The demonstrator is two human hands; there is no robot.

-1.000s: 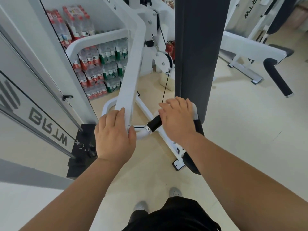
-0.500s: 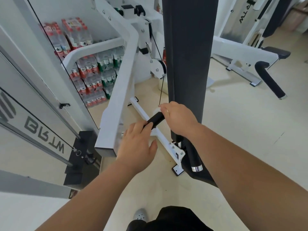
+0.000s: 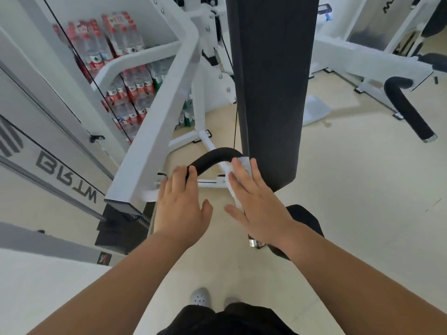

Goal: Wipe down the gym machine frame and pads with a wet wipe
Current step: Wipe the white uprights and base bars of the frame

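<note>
A white gym machine frame arm [image 3: 157, 122] slopes down toward me, with a curved black foam handle [image 3: 212, 157] at its lower end. A tall black back pad [image 3: 271, 81] stands just right of the handle. My left hand [image 3: 181, 204] lies over the near end of the handle, its fingertips curled on the foam. My right hand [image 3: 254, 201] is flat with straight fingers and presses a white wet wipe [image 3: 238, 182] against the handle's right end beside the pad. Most of the wipe is hidden under that hand.
Packs of bottled water [image 3: 125, 76] are stacked behind the frame at the left. A weight stack cover with lettering [image 3: 65, 177] runs along the left. Another white machine with a black foam handle [image 3: 408, 110] stands at the right. Beige floor [image 3: 350, 201] lies around my feet.
My left hand left the white frame arm and moved right onto the black handle. My right hand opened flat, so the wipe now shows beneath it. The view tilted and moved closer.
</note>
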